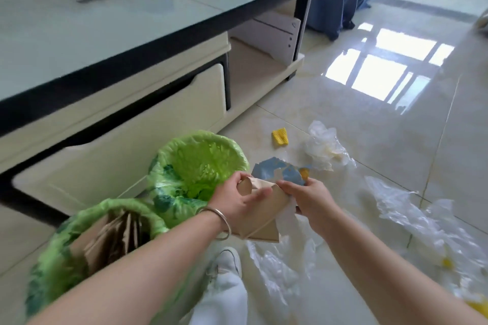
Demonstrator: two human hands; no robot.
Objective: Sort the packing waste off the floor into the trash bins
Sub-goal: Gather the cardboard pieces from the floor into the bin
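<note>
Both hands on a brown paper bag (260, 215), held up off the floor just right of the two bins. Left hand (236, 200) has fingers curled over the bag's top edge and thumb across its face; bangle (220, 220) on that wrist. Right hand (310, 199) grips the bag's other top corner, fingers wrapped out of sight, and looks to be pinching some clear film along with it, hard to tell. Far bin (198, 166), green liner, just left of the left hand. Near bin (105, 229), under the left forearm, holds folded brown paper. Blue-white wrapper (277, 170) on the floor just beyond the hands. Yellow scrap (280, 136) and crumpled clear plastic (326, 146) further out. Clear film sheet (412, 215) right of the right hand.
</note>
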